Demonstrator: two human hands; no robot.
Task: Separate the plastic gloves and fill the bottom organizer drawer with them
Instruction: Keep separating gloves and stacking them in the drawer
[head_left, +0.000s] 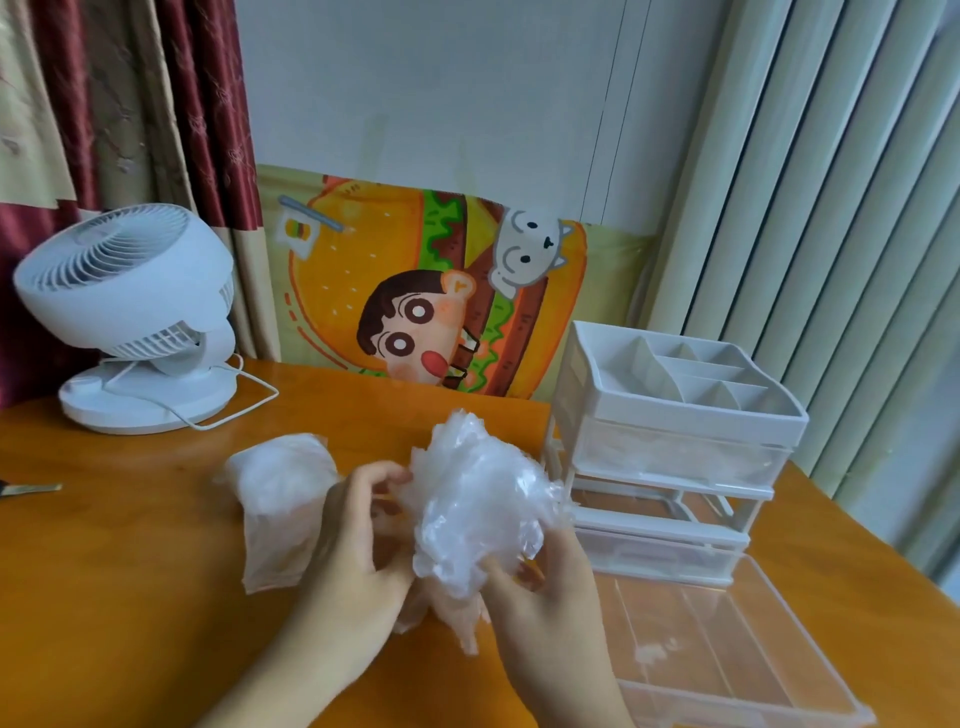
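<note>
Hands, left (358, 535) and right (540, 587), pinch crumpled gloves (478, 499) beside pulled-out drawer (727, 649).

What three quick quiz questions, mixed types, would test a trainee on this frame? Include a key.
1. True or false: the clear drawer pulled out of the white organizer is packed full of gloves.
2. Which hands hold the crumpled glove bundle? A) left only B) right only C) both
3. Fill in: the second glove pile lies on the table to the ___ of the left hand.

Key:
1. False; it looks nearly empty.
2. C; the left hand and right hand both have a grip on it.
3. Left.
</note>
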